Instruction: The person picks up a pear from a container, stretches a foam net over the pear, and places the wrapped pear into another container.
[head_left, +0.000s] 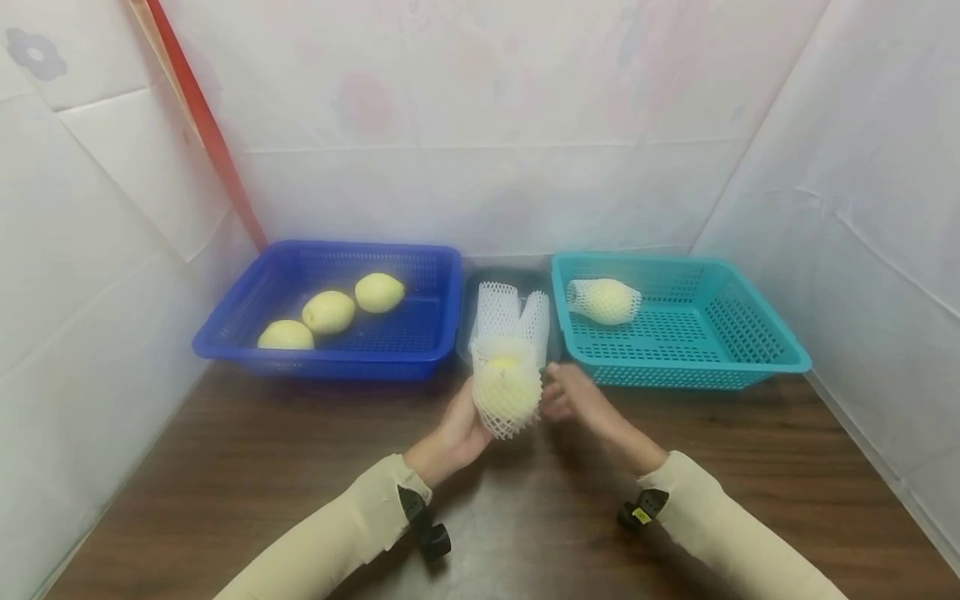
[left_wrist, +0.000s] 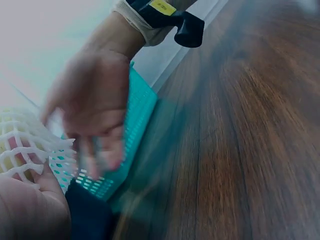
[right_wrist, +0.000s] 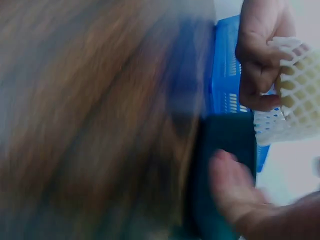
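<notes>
My left hand (head_left: 456,429) holds a pale yellow pear (head_left: 508,392) in a white foam net sleeve, above the table in front of a dark bin (head_left: 469,287). In the right wrist view, the fingers of that hand curl against the netting (right_wrist: 300,95). My right hand (head_left: 581,404), blurred, is just right of the pear with its fingers loosely extended and nothing in them. The left wrist view shows this right hand (left_wrist: 97,107) hanging apart from the sleeve. White foam net sleeves (head_left: 498,304) stick up from the bin, partly hidden behind the pear.
A blue basket (head_left: 330,357) on the left contains 3 bare pears (head_left: 328,312). To the right stands a teal basket (head_left: 690,377) with one netted pear (head_left: 609,301) at its left end. White sheeting (head_left: 480,200) walls in the brown wooden table (head_left: 540,533).
</notes>
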